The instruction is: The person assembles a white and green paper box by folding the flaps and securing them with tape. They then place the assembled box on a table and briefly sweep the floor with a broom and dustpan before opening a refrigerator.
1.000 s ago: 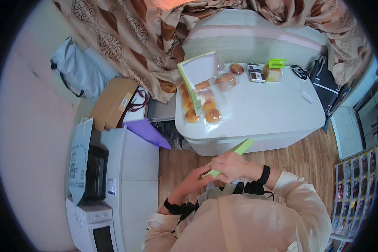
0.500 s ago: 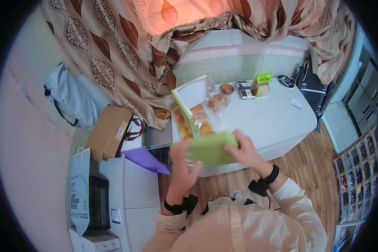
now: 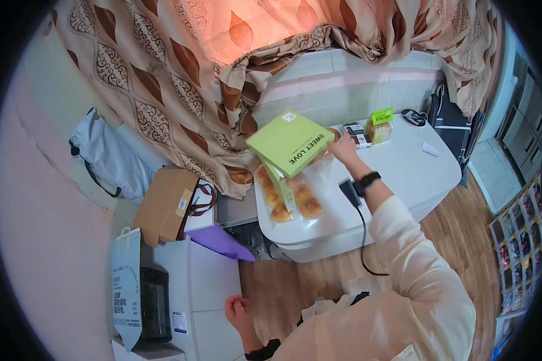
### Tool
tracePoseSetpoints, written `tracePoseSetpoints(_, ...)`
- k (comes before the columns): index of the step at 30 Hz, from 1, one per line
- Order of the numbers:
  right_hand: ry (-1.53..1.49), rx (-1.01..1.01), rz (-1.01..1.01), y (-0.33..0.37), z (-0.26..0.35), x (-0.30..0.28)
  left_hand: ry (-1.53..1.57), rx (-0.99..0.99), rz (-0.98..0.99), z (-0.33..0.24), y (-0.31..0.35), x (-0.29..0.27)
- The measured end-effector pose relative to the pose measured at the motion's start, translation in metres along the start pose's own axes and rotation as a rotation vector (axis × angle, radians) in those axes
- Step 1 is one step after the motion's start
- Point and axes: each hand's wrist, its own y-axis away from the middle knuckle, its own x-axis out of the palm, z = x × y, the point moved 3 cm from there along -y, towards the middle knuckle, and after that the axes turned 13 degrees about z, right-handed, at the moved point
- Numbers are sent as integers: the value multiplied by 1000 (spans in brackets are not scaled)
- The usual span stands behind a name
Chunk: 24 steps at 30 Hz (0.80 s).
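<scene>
My right hand (image 3: pixel 345 149) reaches over the white table (image 3: pixel 397 171), fingers bent at the right corner of a green box lid (image 3: pixel 289 141) and beside a dark brown bun, mostly hidden behind them. Which of the two it grips is not clear. Tilted, the lid lies across the top of a green box (image 3: pixel 279 183) standing on its side. Bagged golden buns (image 3: pixel 306 200) sit around that box. Low at the left, beside the white cabinet, my left hand (image 3: pixel 238 310) hangs with loosely curled fingers, some apart, and nothing in it.
Farther right on the table are small dark-and-white packs (image 3: pixel 358 135), a bagged bread loaf (image 3: pixel 379 131), a black cable (image 3: pixel 414 118) and a white slip (image 3: pixel 429 149). At the left stand a cardboard box (image 3: pixel 162 204), a purple bag (image 3: pixel 220 242) and a white cabinet (image 3: pixel 214 289).
Both hands held the green lid in front of the table; now it lies on the standing box. My left hand has dropped down and left, while my right has moved up to the lid's corner.
</scene>
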Motion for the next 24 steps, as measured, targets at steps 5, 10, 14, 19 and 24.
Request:
tracePoseSetpoints(5, -188, -225, 309, 103, -82, -30, 2, -23, -104, 1, 16, 17)
tracePoseSetpoints(10, 240, 71, 693, 277, -277, -74, 88, -16, 282, 0, -8, 116)
tracePoseSetpoints(14, 583, 865, 1042, 544, -479, -128, 44, -25, 605, -9, 0, 237)
tracePoseSetpoints(19, 638, 1459, 939, 831, -498, -209, -88, -105, 1118, -10, 42, 399)
tracePoseSetpoints(24, 733, 1400, 1212, 935, -493, -169, 95, -404, 1345, 4, 99, 553)
